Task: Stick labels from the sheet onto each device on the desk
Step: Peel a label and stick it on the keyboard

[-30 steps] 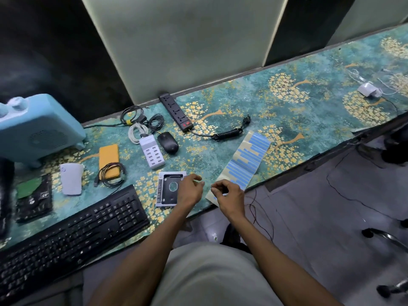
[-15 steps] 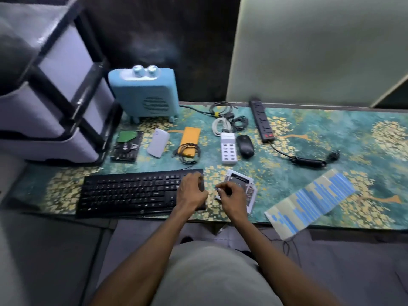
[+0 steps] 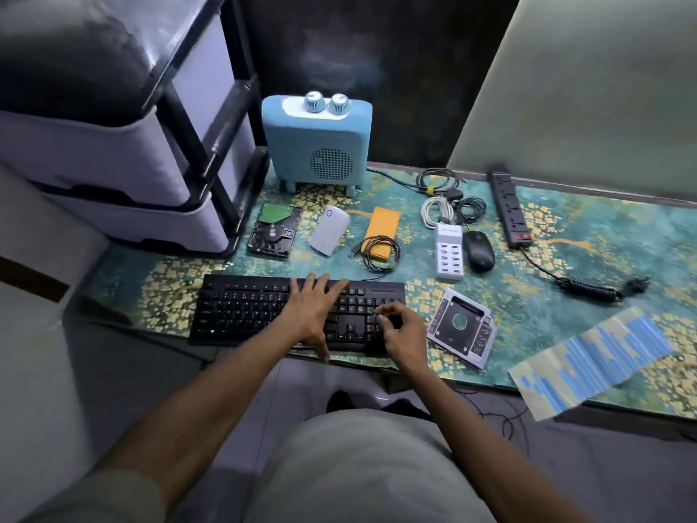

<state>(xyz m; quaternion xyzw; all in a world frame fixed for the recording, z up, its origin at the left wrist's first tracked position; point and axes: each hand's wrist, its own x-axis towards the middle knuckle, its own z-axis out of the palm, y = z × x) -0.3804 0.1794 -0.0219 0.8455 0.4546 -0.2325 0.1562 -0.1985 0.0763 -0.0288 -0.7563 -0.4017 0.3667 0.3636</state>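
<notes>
My left hand (image 3: 313, 309) lies flat with fingers spread on the black keyboard (image 3: 245, 307) at the desk's front edge. My right hand (image 3: 400, 330) hovers over the keyboard's right end, thumb and forefinger pinched on a small label that barely shows at the fingertips. The label sheet (image 3: 596, 356), with blue strips, lies at the right and overhangs the desk edge. A silver drive caddy (image 3: 460, 322) sits between the keyboard and the sheet. Behind are a bare hard drive (image 3: 273, 232), a white device (image 3: 329, 230), an orange power bank (image 3: 383, 228), a white USB hub (image 3: 449, 254), a black mouse (image 3: 479, 251) and a power strip (image 3: 509, 209).
A blue heater (image 3: 317, 141) stands at the back of the desk. A grey drawer unit (image 3: 113, 145) blocks the left end. Coiled cables (image 3: 445, 198) lie behind the hub, and the power strip's cord (image 3: 588, 286) trails to the right. My lap is below the desk edge.
My view has swung left. My right hand left the sheet, passed over the caddy and now sits over the keyboard. My left hand moved from the caddy and spread on the keys.
</notes>
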